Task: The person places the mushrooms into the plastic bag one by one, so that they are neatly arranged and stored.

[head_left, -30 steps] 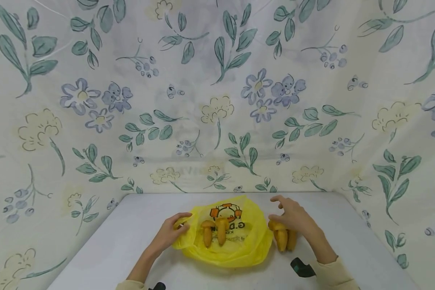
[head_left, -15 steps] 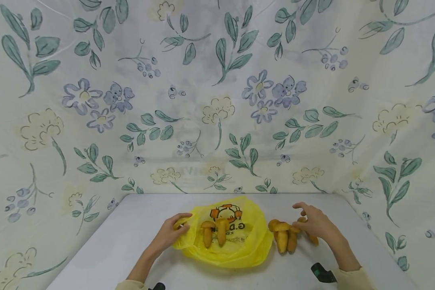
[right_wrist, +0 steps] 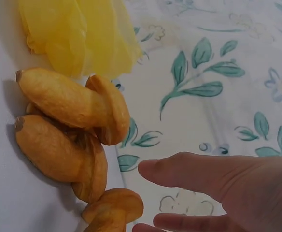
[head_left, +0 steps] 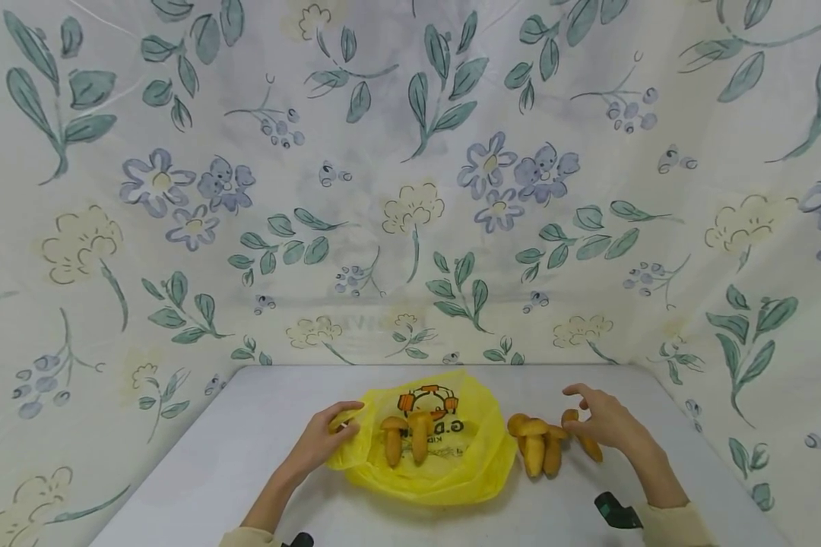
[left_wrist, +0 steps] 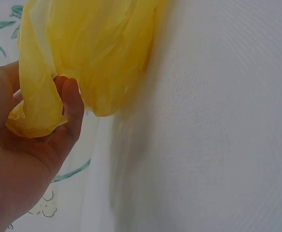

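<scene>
A yellow plastic bag with a mirrored headphone print lies on the table. My left hand grips its left edge, with a fold of yellow plastic between thumb and fingers in the left wrist view. Two brown mushrooms lie within the bag's outline; whether inside or on top I cannot tell. Right of the bag, several more mushrooms lie bunched together. A separate mushroom lies farther right, partly behind my right hand. That hand hovers with thumb and fingers apart; in the right wrist view its thumb touches no mushroom.
The white table ends at the back against a floral-patterned curtain, which also rises at both sides. Dark wrist devices, such as the right one, sit near each sleeve.
My right hand has moved right, from over the bunched mushrooms to the separate mushroom, uncovering the bunch. My left hand keeps its hold on the bag.
</scene>
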### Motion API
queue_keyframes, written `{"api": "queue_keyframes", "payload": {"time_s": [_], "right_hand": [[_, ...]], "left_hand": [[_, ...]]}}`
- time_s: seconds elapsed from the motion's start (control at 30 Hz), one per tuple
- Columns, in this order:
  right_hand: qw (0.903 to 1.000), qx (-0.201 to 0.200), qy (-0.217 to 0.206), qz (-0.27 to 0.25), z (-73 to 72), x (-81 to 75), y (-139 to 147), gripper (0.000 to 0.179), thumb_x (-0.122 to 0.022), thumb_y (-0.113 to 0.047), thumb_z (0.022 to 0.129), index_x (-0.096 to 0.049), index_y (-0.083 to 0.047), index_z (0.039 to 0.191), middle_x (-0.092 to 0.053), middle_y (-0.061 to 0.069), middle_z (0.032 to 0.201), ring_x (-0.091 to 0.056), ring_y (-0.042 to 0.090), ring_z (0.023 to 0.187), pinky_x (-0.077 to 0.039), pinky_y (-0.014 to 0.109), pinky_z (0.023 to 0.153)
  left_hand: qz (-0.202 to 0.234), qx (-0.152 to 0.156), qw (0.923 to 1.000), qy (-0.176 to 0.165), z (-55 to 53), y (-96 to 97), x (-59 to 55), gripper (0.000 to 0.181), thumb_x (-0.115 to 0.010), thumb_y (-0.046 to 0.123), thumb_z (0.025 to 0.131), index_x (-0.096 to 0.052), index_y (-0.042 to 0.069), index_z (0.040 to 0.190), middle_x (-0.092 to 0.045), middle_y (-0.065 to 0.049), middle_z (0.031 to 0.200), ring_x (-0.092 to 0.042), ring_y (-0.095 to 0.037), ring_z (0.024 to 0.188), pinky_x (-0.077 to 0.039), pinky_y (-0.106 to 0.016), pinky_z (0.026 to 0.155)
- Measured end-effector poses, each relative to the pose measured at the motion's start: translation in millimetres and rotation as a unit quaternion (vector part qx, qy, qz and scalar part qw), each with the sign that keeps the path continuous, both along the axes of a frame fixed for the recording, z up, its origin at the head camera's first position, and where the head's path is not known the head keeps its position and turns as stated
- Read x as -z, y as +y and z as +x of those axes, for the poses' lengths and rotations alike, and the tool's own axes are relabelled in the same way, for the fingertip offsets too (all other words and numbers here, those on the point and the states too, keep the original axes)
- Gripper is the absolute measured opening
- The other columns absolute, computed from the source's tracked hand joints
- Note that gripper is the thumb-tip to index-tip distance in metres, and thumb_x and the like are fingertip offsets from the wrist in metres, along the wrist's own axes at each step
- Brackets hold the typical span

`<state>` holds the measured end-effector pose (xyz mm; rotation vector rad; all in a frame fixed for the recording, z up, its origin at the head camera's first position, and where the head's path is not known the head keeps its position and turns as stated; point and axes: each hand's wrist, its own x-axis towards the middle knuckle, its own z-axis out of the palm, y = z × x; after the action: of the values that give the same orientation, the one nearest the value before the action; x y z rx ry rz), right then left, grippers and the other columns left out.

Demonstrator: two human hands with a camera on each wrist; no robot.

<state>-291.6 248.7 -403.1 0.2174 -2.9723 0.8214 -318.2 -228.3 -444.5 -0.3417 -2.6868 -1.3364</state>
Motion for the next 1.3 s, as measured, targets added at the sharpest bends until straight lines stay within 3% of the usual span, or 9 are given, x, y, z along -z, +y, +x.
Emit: {"api": "queue_keyframes", "payload": {"time_s": [0.7,1.03,1.3], "right_hand": [[0.9988,-0.029,-0.033,0.022,-4.7,9.1,8.2,0.056,-0.077,-0.018,0.083,-0.053,-0.003,0.132,-0.062,0.028,0.117,-0.06,0.04,0.103,-0.053,0.051,0.08],[0.9961,-0.017,-0.086,0.014,-7.8,14.9,12.8,0.058,-0.075,-0.01,0.083,-0.051,-0.007,0.136,-0.058,0.028,0.126,-0.057,0.043,0.111,-0.053,0.052,0.082],[0.9961,-0.027,-0.083,0.013,-7.1,15.4,18.3,0.056,-0.072,-0.006,0.084,-0.051,-0.006,0.135,-0.058,0.028,0.127,-0.058,0.042,0.109,-0.053,0.051,0.082]], "left_hand": [[0.014,0.011,0.9998,-0.008,-0.9,-4.1,-1.2,0.036,-0.064,0.012,0.094,-0.061,0.012,0.129,-0.059,-0.014,0.136,-0.056,-0.018,0.103,-0.047,-0.02,0.083],[0.008,0.006,0.9999,-0.003,-0.9,-4.5,-1.2,0.035,-0.064,0.012,0.094,-0.062,0.012,0.129,-0.058,-0.014,0.137,-0.056,-0.018,0.103,-0.048,-0.02,0.084],[0.016,0.011,0.9998,-0.007,-0.6,-1.1,0.9,0.035,-0.064,0.012,0.094,-0.062,0.013,0.128,-0.057,-0.014,0.139,-0.057,-0.02,0.107,-0.049,-0.028,0.089]]}}
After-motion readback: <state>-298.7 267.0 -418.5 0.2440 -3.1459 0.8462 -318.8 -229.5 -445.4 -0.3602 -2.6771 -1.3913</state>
